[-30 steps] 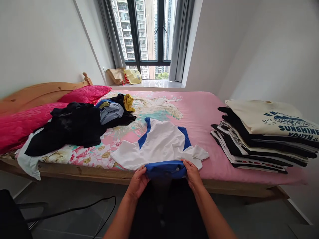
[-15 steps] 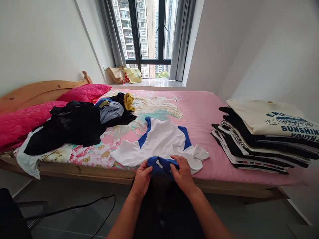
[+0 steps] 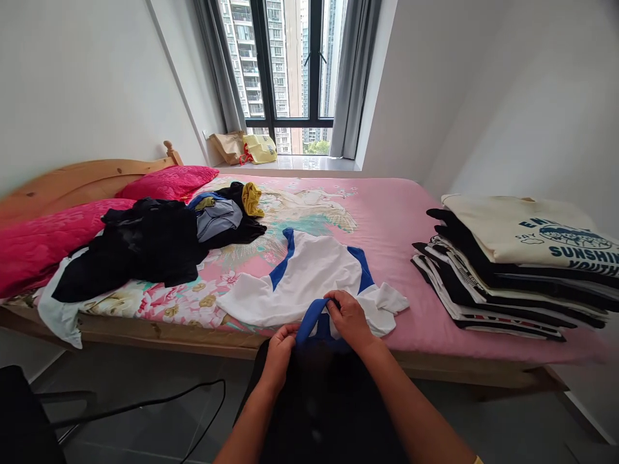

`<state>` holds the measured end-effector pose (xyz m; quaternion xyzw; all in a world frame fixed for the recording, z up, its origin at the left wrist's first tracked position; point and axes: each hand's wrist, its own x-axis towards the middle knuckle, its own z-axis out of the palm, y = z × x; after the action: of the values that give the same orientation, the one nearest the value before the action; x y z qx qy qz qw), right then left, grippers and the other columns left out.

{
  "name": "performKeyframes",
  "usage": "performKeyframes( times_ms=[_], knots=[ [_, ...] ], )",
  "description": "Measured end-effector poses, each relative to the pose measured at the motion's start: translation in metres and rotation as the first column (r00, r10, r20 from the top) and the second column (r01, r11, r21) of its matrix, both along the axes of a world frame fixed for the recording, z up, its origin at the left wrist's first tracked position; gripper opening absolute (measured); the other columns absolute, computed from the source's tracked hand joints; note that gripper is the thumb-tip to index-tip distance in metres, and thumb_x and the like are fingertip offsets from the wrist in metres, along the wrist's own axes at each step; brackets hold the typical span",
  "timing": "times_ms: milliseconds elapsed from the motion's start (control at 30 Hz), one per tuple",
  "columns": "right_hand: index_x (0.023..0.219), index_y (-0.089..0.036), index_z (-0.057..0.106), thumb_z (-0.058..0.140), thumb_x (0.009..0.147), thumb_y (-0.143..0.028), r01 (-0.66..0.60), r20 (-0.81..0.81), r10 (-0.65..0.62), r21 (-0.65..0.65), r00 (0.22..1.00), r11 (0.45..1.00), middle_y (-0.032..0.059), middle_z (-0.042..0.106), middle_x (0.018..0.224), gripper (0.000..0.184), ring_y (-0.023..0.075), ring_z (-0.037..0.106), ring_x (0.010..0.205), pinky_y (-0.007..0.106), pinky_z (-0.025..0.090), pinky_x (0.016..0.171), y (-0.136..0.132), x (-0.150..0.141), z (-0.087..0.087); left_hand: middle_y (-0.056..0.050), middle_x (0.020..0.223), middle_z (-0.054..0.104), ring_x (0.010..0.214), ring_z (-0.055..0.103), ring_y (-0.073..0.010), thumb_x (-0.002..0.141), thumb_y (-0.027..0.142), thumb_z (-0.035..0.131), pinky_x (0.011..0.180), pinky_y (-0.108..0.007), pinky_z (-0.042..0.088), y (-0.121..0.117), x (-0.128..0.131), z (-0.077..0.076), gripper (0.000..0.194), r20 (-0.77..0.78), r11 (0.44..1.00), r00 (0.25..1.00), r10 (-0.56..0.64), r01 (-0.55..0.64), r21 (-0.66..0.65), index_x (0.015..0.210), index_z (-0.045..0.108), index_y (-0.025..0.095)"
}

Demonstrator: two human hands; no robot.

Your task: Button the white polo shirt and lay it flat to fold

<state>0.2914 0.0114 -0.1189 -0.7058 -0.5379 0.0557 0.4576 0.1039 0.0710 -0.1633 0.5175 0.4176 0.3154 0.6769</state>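
The shirt was finger-pinched at its blue edge by the left hand and right hand, apparently for tautness.

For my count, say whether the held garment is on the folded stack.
No, the held garment lies mostly on the bed, apart from the folded stack.

From here the right hand masks part of the blue band, lower centre. Forearms run off the bottom edge, cable too. Black object, lower left: cropped, can't ID it. Cream top clipped at right edge, lettering included. Window cut at top. Yellow bag: print too small to read.
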Motion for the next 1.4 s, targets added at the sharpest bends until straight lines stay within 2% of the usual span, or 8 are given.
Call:
performKeyframes(
  times_ms=[67,167,300,533,733,1133,1300,1400],
  knots=[
    [0.093,-0.02,0.063,0.046,0.087,-0.027,0.02,-0.013,-0.02,0.003,1.0,1.0,0.0044,0.064,0.089,0.018,0.0189,0.058,0.087,0.031,0.043,0.081,0.0,-0.001,0.0,-0.007,0.082,0.066,0.077,0.06,-0.0222,0.069,0.032,0.061,0.076,-0.037,0.045,-0.004,0.002,0.003,0.03,-0.131,0.96,0.979,0.157,-0.12,0.254,0.093,0.065,0.015],
    [0.091,-0.021,0.064,0.048,0.087,-0.027,0.003,0.004,-0.003,0.015,1.0,1.0,0.0046,0.065,0.088,0.018,0.019,0.058,0.087,0.031,0.043,0.08,0.0,-0.008,0.004,-0.011,0.103,0.064,0.1,0.056,-0.0296,0.061,0.035,0.074,0.094,-0.043,0.038,-0.009,0.012,0.02,0.05,-0.182,0.738,0.935,0.304,-0.111,0.665,0.107,0.063,0.019],
    [0.094,-0.023,0.064,0.049,0.086,-0.023,-0.07,0.129,0.068,0.013,0.989,0.997,0.0041,0.065,0.089,0.017,0.019,0.057,0.088,0.032,0.041,0.083,0.002,-0.018,0.013,-0.01,0.115,0.063,0.112,0.051,-0.0312,0.072,0.024,0.064,0.1,-0.044,0.031,0.0,0.037,0.051,0.036,-0.303,0.585,0.924,0.234,0.115,0.803,0.108,0.066,0.025],
    [0.099,-0.023,0.065,0.05,0.076,-0.011,0.099,0.275,-0.064,-0.116,0.959,0.988,0.006,0.064,0.097,0.029,0.0223,0.056,0.092,0.036,0.041,0.084,-0.019,0.017,-0.001,-0.005,0.104,0.07,0.101,0.06,-0.0248,0.082,0.027,0.052,0.095,-0.038,0.04,0.04,0.031,0.061,0.027,-0.312,0.617,0.922,0.227,0.112,0.779,0.101,0.07,0.026],
    [0.118,-0.023,0.059,0.054,0.074,-0.02,0.013,-0.13,-0.026,-0.1,0.991,0.995,0.0058,0.062,0.114,0.044,0.0229,0.056,0.103,0.038,0.045,0.09,-0.045,0.027,-0.017,-0.005,0.104,0.07,0.103,0.061,-0.0225,0.082,0.036,0.053,0.096,-0.036,0.043,0.036,0.015,0.042,0.028,-0.234,0.762,0.952,0.198,0.001,0.648,0.098,0.07,0.023],
    [0.078,-0.018,0.056,0.06,0.075,-0.052,-0.089,-0.797,0.02,-0.042,0.604,0.995,-0.0001,0.06,0.072,0.034,0.0163,0.056,0.069,0.031,0.049,0.066,-0.06,0.025,-0.048,-0.005,0.102,0.071,0.104,0.06,-0.0243,0.074,0.043,0.059,0.094,-0.036,0.042,0.043,0.009,0.027,0.032,-0.178,0.905,0.969,0.171,-0.083,0.417,0.094,0.072,0.022],
    [0.09,-0.017,0.058,0.055,0.079,-0.044,0.296,-0.473,-0.291,-0.066,0.832,0.953,0.0052,0.061,0.083,0.029,0.0195,0.056,0.077,0.035,0.047,0.073,-0.056,0.023,-0.056,-0.006,0.103,0.071,0.103,0.06,-0.0243,0.074,0.043,0.06,0.093,-0.036,0.043,0.043,0.01,0.023,0.033,-0.188,0.907,0.971,0.146,-0.055,0.418,0.096,0.072,0.022],
    [0.092,-0.019,0.057,0.049,0.085,-0.035,0.317,-0.179,-0.3,0.078,0.937,0.945,0.0074,0.059,0.092,0.019,0.0209,0.054,0.088,0.036,0.045,0.081,-0.058,0.007,-0.042,-0.006,0.103,0.071,0.103,0.06,-0.0242,0.075,0.043,0.059,0.094,-0.037,0.043,0.04,0.011,0.025,0.032,-0.182,0.905,0.971,0.155,-0.066,0.421,0.096,0.072,0.022]
  ],
)
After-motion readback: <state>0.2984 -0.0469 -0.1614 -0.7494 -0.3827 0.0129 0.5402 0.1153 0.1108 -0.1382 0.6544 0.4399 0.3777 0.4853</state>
